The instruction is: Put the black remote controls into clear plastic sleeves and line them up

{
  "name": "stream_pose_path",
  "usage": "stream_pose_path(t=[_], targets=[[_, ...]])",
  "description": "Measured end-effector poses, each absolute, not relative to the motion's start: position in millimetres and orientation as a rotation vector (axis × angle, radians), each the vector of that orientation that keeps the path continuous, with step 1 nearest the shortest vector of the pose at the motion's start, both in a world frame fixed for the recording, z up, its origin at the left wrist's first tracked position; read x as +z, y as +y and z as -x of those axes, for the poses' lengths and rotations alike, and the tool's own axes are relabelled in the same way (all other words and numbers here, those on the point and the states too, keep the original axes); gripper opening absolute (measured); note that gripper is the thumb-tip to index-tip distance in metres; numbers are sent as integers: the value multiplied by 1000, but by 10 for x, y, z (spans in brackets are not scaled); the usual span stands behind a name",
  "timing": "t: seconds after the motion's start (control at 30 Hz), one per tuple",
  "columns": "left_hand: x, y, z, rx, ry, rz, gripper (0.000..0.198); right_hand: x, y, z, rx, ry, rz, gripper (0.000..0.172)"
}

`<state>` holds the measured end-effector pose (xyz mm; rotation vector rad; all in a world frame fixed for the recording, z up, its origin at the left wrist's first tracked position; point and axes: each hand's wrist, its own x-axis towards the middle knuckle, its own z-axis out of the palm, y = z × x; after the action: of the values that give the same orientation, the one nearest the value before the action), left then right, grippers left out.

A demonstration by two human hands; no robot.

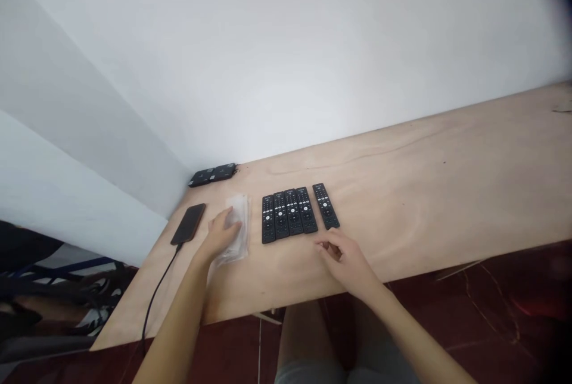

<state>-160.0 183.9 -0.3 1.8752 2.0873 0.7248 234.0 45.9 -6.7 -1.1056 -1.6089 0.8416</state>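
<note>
My left hand rests on a stack of clear plastic bags, its thumb and fingers apart. To the right of the bags, several black remote controls lie side by side in a row, buttons up. One more remote control lies a little apart at the right end of that row, slightly tilted. Just below its near end is my right hand, with the fingers curled in and the thumb tip close to them. I see nothing held in it.
A dark phone with a black cable lies left of the bags. Two black boxes sit by the wall at the back left corner of the wooden table. Part of another person's leg shows at far left.
</note>
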Motion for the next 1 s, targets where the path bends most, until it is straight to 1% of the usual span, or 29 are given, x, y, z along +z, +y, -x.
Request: stream_pose_path(t=[0.1,0.17,0.27,0.37,0.43,0.47,0.5,0.53,0.6,0.8,1.0], targets=[[-77,1845,1559,652,2066,-1953,70,-73,561,-2529,575,-1762,1175,25],[-83,1841,1541,629,2040,-2003,68,-98,634,-2640,382,-1847,1246,31],[19,1800,1510,665,2018,-2077,63,-152,718,-2759,229,-1884,1356,37],[226,1649,1368,877,2004,-2230,54,-194,756,-2805,230,-1888,1371,35],[341,1478,1164,1112,1845,-2472,39,-212,764,-2805,245,-1898,1354,31],[369,1381,1035,1122,1700,-2575,32,-221,768,-2801,251,-1902,1345,29],[372,1285,900,1062,1564,-2642,28,-230,772,-2796,256,-1906,1334,29],[349,1195,768,989,1470,-2681,29,-239,777,-2791,262,-1911,1322,29],[234,1055,556,927,1453,-2718,29,-255,785,-2787,280,-1915,1299,30],[-176,952,486,974,1555,-2575,30,-261,761,-2786,333,-1937,1265,33],[-232,998,476,1002,1540,-2504,29,-228,721,-2762,288,-2029,1277,43]])
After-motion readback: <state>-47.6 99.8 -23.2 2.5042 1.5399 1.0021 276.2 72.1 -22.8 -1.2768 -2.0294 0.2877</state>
